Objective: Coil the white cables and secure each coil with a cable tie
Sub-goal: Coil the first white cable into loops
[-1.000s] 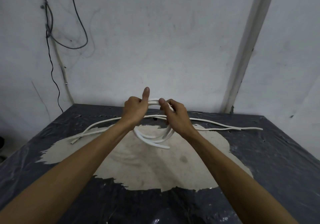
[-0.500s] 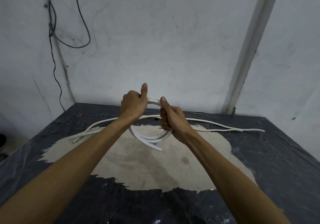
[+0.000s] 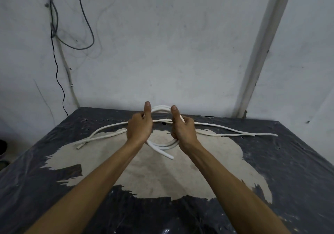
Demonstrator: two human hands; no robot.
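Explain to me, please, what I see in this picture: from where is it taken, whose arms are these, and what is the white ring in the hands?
There is no machine here. A person wears a camera on the head, so the head view looks forward and down along that person's own two bare arms. The left hand and the right hand each grip one side of a coil of white cable, lifted above the table; both thumbs point up. One loose end of the coil hangs below the hands. More white cables lie uncoiled across the table behind the hands. The table has a torn dark plastic cover. Dark wires hang on the wall. I see no cable tie.
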